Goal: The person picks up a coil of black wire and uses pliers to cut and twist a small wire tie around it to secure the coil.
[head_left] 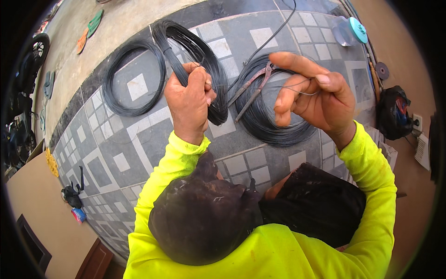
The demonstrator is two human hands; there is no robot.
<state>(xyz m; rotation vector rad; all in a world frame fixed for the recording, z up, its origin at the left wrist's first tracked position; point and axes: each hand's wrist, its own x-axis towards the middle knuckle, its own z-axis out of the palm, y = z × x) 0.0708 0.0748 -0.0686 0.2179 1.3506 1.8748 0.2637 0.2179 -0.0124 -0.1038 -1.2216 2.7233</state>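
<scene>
My left hand (190, 102) is closed around a bundle of dark wire (169, 49), a thick coil held raised and tilted above the floor. At its grip a short wire end sticks up. My right hand (320, 97) has the thumb pressed to the fingers, pinching a thin wire strand (285, 87); the index finger points left. Beneath that hand a larger wire coil (274, 128) lies flat, with a pair of pincers (253, 93) with worn reddish jaws resting on it, handles toward the lower left. Another wire coil (111, 104) lies left of my left hand.
Grey patterned tiles (121, 162) cover the floor. A clear container with a turquoise lid (357, 30) stands far right, near a black bag (394, 111) by the wall. Sandals (95, 23) lie far left, beyond which a motorcycle (28, 79) is partly visible. A dark cable (274, 35) runs behind the coil.
</scene>
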